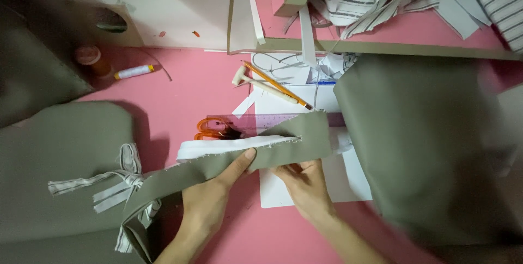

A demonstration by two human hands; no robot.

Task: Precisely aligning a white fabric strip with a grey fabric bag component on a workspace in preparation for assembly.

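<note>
Head view, looking down on a pink worktable (207,87).

Left hand (210,196): closed on the olive fabric strip (283,141), thumb pressed on top near the strip's middle, fingers hidden beneath. Right hand (306,185): under the strip's lower edge, fingers curled and pinching the cloth from below; how far it is closed cannot be told exactly.

The strip runs from the lower left, where it hangs off toward the person, up to a squared end beside the large olive fabric panel (425,144). A white lining layer (229,147) shows along its upper edge, with frayed threads at the cut.

Handling judgement: light, soft, limp woven cloth; sags wherever unsupported, so it is best held at two spread points along the edge. The raw edge is likely to fray if tugged.

Nearby: orange-handled scissors (212,129) and a translucent pink ruler (261,120) just behind the strip, a yellow pencil (278,86), a white sheet of paper (332,179) under the right hand, a striped ribbon bow (122,179) at left, and a thread spool (133,71).
</note>
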